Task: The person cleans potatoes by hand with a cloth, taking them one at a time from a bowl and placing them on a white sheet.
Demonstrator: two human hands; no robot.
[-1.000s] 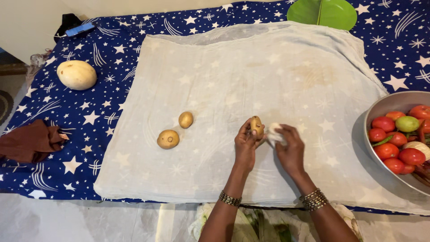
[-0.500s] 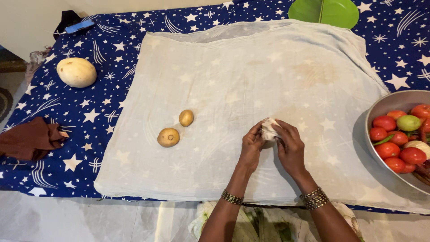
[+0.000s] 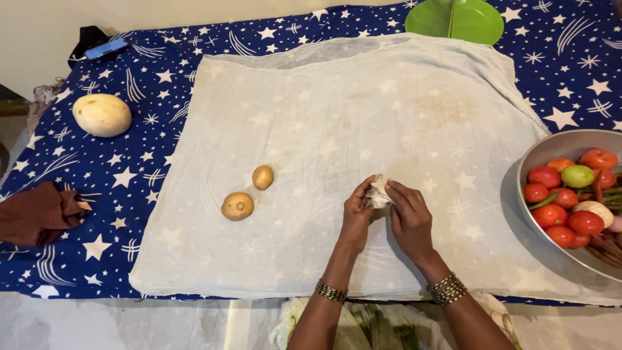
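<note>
A small white rag (image 3: pixel 377 193) sat bunched between both hands over the pale cloth (image 3: pixel 337 116); left hand (image 3: pixel 357 214) and right hand (image 3: pixel 408 217) were pinched shut on it. Two potatoes (image 3: pixel 238 205) lay nearby to the left.

Thin matt pale cloth (image 3: pixel 363 116) lying over printed cotton sheet (image 3: pixel 162 52); metal bowl (image 3: pixel 557 146) shining dully; green plastic plate (image 3: pixel 453 19) gleaming glossy.

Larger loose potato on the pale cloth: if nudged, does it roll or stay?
The larger potato looks rounded, so it would probably roll a little. The soft, wrinkled pale cloth likely stops it soon. It appears firm and smooth-skinned, so not floppy.
</note>
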